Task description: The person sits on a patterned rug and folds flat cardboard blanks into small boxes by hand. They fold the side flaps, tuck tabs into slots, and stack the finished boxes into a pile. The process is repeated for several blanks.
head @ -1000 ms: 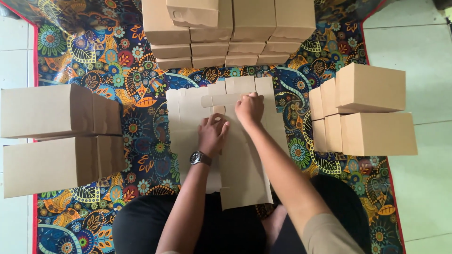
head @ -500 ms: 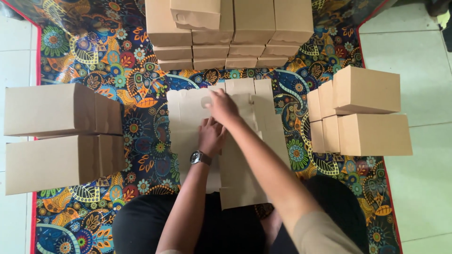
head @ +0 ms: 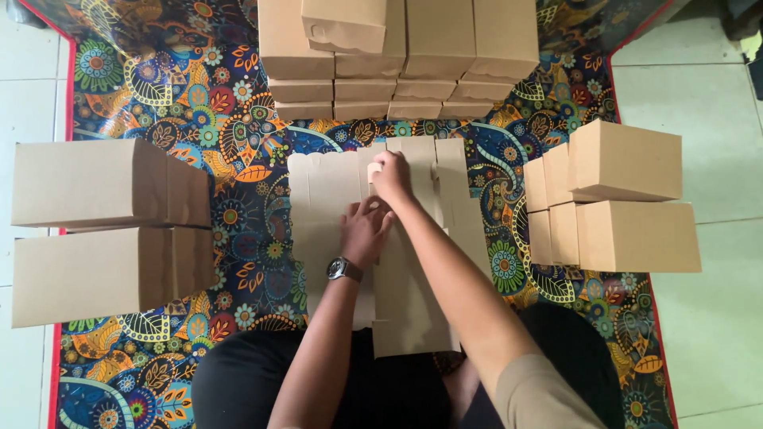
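Pale floor tiles (head: 719, 95) frame a bright patterned floral mat (head: 238, 135) on which the person sits, with a flat, unfolded brown cardboard box blank (head: 326, 199) lying at its middle. Over the last second the right hand (head: 391, 176) has slid left along the blank's far edge, from right of centre to the middle, and now pinches a small tab there between closed fingertips, which suggests the folding has moved on to the next flap. The left hand (head: 366, 230) has stayed just nearer, fingers loosely spread and pressing the sheet flat, gripping nothing. Finished plain brown cardboard boxes stand stacked at the left (head: 87, 183), right (head: 628, 163) and far side (head: 413, 48).
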